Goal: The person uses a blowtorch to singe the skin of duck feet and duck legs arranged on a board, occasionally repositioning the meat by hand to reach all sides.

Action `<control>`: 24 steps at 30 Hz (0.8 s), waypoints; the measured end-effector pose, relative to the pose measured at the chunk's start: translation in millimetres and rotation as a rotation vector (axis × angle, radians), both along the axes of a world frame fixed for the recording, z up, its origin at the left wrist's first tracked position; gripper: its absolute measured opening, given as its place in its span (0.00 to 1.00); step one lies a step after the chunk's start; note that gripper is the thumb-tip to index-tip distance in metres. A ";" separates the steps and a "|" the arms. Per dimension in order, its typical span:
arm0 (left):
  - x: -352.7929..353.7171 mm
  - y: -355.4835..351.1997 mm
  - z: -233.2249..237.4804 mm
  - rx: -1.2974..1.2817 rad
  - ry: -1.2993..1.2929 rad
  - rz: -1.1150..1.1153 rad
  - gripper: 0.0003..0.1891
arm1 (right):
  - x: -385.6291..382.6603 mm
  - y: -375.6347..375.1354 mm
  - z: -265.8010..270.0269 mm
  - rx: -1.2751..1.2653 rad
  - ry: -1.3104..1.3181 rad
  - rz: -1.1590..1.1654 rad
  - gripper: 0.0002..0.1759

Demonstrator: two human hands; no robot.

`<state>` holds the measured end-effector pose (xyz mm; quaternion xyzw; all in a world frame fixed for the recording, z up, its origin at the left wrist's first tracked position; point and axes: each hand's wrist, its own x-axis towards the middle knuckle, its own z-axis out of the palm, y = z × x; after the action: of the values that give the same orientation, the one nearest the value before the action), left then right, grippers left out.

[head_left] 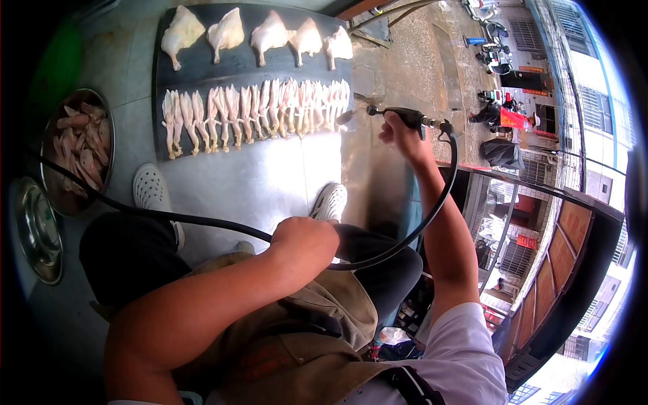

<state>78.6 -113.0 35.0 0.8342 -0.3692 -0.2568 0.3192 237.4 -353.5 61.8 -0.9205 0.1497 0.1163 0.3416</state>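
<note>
"Silver basin [40, 260] far L?"

"Yep, steel bowl [110, 158] just above it in view, w/ raw poultry chunks [88, 165] inside. Black hose [223, 225] cuts across in front, then past the L shoe [150, 189]."

"Next?"

"Dark board [250, 72], upper mid. Two rows: five poultry legs [270, 32] at top, slim pale pieces [255, 108] below, packed side by side, yellowish ends twd the wearer."

"L hand [305, 246]?"

"Ctr, closed round the hose, nr the knees. Both rows lie beyond it, well apart, no contact."

"And R?"

"R shoe [331, 201] first, then R hand [403, 135], wrapped round a black gun-shaped tool [413, 119]; hose loops down from the tool's rear end."

"Aimed where?"

"Nozzle [371, 110] faces L, just beside the R end of the slim row, apart from it. Pale blur btwn, can't tell what. So the pieces sit L of the R hand, roughly level w/ it in view; legs higher up."

"Far R?"

"Street, parked scooters [498, 57], person in red [516, 119] out there, well away from both hands."
</note>
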 end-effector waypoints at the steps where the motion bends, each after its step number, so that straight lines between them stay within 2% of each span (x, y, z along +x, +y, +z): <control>1: 0.2 0.1 0.2 0.006 -0.002 -0.004 0.13 | -0.6 0.2 -0.6 -0.008 -0.003 0.003 0.16; 7: -1.3 -1.0 -1.6 -0.011 -0.011 0.025 0.12 | -3.3 -1.4 -4.6 0.008 0.027 -0.007 0.18; 13: -2.2 -1.3 -3.6 -0.004 -0.016 0.001 0.13 | -2.9 -2.9 -10.7 0.009 -0.035 0.020 0.15; 16: 3.7 -0.5 3.4 0.022 0.150 0.003 0.07 | -2.6 -1.0 -12.9 0.010 -0.054 0.022 0.15; 24: 2.2 -0.3 1.2 0.028 0.142 -0.018 0.07 | -3.1 4.7 -14.7 -0.028 -0.035 0.079 0.15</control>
<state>80.8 -113.3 36.1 0.8149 -0.3497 -0.3233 0.3305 234.3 -348.9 47.1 -0.9323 0.1088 0.1115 0.3265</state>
